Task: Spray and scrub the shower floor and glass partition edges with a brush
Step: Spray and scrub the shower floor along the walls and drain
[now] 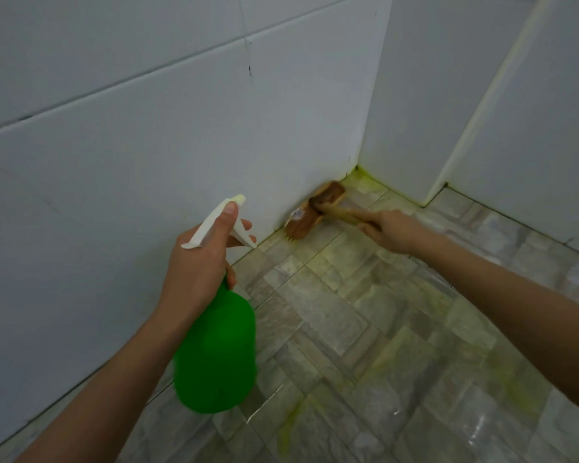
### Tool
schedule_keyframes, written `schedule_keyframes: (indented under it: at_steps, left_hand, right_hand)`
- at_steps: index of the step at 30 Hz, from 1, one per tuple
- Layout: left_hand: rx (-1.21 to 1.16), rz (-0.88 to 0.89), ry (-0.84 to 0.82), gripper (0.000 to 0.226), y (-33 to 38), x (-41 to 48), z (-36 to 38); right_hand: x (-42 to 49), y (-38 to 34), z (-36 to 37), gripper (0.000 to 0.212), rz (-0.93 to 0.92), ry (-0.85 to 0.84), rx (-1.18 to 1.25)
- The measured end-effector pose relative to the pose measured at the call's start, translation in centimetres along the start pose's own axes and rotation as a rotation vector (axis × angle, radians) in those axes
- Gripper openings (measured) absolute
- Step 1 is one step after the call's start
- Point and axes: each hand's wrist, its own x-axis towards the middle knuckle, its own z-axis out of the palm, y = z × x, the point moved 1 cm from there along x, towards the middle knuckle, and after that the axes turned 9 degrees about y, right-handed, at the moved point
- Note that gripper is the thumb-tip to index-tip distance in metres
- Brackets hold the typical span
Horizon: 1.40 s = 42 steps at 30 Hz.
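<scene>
Brush (pixel 315 208) is lying with its head along the foot of the wall (pixel 181 145), bristles pressing into the seam where the wall is meeting the floor (pixel 365 329), just short of the corner. Its head is running along that seam, and the handle is coming away from the wall at an angle toward my right hand (pixel 390 230). This hand is closed around the end of the handle, so the brush is sitting ahead and to the left of it.

My left hand (pixel 201 265) is nearer to me and is wrapped around the neck of the green bottle (pixel 216 349), with the thumb resting on top of the white sprayer and one finger reaching in front of the trigger. The nozzle is pointing toward the wall and the corner.

Yellow-green liquid is lying in the corner and in streaks over the wet floor tiles. I am judging that I am scrubbing the wall edge now, and the next stroke should be going along the seam, following the long axis of the head, toward the corner. The right hand is the one doing this; the left is only waiting with the bottle. I am not seeing any glass partition clearly from here.
</scene>
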Motion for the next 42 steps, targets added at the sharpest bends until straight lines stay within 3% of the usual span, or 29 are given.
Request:
schedule_keyframes:
  at_steps: [2, 6, 12, 17, 19, 23, 28, 33, 35, 39, 42]
  left_hand:
    - [-0.006, -0.001, -0.002, 0.027, -0.2, -0.1, 0.0]
    - [-0.012, 0.001, -0.011, 0.027, -0.2, -0.2, -0.2]
    - [-0.005, -0.007, -0.015, 0.026, -0.7, -0.7, -0.3]
    - [-0.01, -0.016, -0.007, 0.028, -0.2, -1.0, -0.1]
    - [-0.015, -0.014, -0.011, 0.027, 0.0, -1.1, -0.1]
    - [-0.028, -0.026, -0.01, 0.032, -0.2, -1.4, -0.4]
    - [-0.013, -0.041, -0.002, 0.032, -0.6, -1.8, 0.2]
    - [-0.033, -0.054, -0.024, 0.031, -0.3, -1.9, 0.3]
    - [-0.021, -0.054, -0.024, 0.032, -0.4, -1.9, 0.3]
    - [0.003, -0.031, -0.03, 0.029, -0.4, -2.0, 0.8]
    - [-0.006, -0.027, -0.037, 0.029, -0.6, -2.1, 0.7]
  right_hand:
    - [0.3, 0.5, 0.5, 0.044, -0.07, -0.027, -0.021]
    - [2.8, 2.9, -0.3, 0.044, 0.183, 0.095, -0.054]
    - [0.6, -0.2, 0.0, 0.045, -0.078, -0.075, -0.042]
    - [3.6, 2.8, -2.0, 0.045, 0.142, 0.009, -0.147]
    - [3.7, 3.2, -4.2, 0.04, 0.137, -0.092, -0.143]
    - [1.6, 4.4, -9.6, 0.035, 0.293, -0.289, -0.037]
    - [4.5, 1.7, -4.6, 0.04, 0.16, -0.16, -0.122]
    - [3.2, 4.0, -10.2, 0.038, 0.338, -0.362, -0.047]
    - [2.8, 3.8, -10.4, 0.038, 0.385, -0.363, -0.057]
    - [3.2, 2.4, -6.6, 0.04, 0.226, -0.202, -0.085]
    - [2.1, 3.5, -8.9, 0.04, 0.306, -0.314, -0.052]
